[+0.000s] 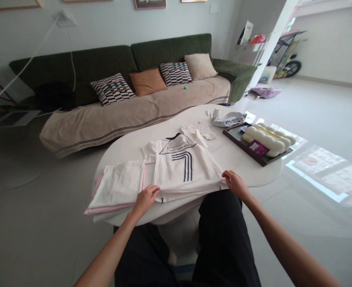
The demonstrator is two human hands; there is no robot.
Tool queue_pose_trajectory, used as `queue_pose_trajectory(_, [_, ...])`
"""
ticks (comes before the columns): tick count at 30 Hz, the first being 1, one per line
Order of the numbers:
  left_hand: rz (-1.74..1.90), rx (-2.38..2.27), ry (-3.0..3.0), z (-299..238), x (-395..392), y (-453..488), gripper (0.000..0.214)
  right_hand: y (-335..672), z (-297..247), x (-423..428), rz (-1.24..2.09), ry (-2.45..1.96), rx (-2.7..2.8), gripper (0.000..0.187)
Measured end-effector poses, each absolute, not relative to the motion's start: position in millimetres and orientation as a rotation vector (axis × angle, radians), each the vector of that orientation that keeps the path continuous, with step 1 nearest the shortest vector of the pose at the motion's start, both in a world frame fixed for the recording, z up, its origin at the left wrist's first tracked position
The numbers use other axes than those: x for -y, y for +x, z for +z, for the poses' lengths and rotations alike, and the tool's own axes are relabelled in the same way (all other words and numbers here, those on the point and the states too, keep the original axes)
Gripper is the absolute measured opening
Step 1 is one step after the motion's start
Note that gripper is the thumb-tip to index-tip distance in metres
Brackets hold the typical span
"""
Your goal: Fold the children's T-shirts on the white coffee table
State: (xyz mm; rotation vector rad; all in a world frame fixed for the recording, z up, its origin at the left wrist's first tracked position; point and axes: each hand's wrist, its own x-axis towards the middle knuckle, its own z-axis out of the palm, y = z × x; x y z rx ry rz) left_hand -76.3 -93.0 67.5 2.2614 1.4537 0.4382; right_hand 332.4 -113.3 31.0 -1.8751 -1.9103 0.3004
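A white T-shirt (170, 171) with a dark number 7 and lettering lies spread on the white table (116, 149), its collar away from me and its hem towards me. My left hand (147, 196) is closed on the hem's left corner. At the right corner of the hem, my right hand (234, 182) pinches the cloth. Small dark cords hang at the hem near both hands. Left of the shirt lie folded white and pink clothes (119, 181), close to my left hand. Another white garment (204, 129) lies beyond the shirt's right shoulder.
On the table's right stands a dark tray (254, 156) holding a puffy cream object (267, 139) and a purple card (257, 147). Behind it lies a crumpled plastic packet (230, 118). A green sofa (110, 59) with cushions stands behind the table. My knees are against the near edge.
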Motion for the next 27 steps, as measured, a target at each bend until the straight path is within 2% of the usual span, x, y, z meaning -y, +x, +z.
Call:
queue_pose_trajectory(4, [0.617,-1.412,2.214,73.1,88.1,-77.5,0.022,330.2,34.1,120.0,0.291,-1.928,2.004,0.014])
queue_pose_trajectory(9, [0.638,-1.39,2.207,78.2,85.0,-80.3,0.024,325.8,36.0,122.0,0.273,-1.977,2.009,0.012])
queue_pose_trajectory(15, [0.663,-1.347,2.231,87.4,95.6,-88.1,0.025,342.2,47.1,134.9,0.204,-1.74,1.619,0.005])
queue_pose_trajectory(17, [0.573,-1.339,2.225,87.5,105.8,-90.9,0.026,349.0,45.9,144.5,0.267,-1.715,1.682,0.006])
queue_pose_trajectory(22, [0.047,-1.15,2.169,83.8,120.3,-94.8,0.024,367.1,37.4,149.5,0.576,-1.817,1.99,0.016])
queue_pose_trajectory(24, [0.025,-1.174,2.13,84.5,111.2,-93.4,0.025,373.1,37.6,138.8,0.551,-1.883,1.934,0.02])
queue_pose_trajectory(27, [0.199,-1.328,2.138,85.9,79.8,-87.1,0.026,371.3,41.0,113.6,0.464,-1.938,1.863,0.023])
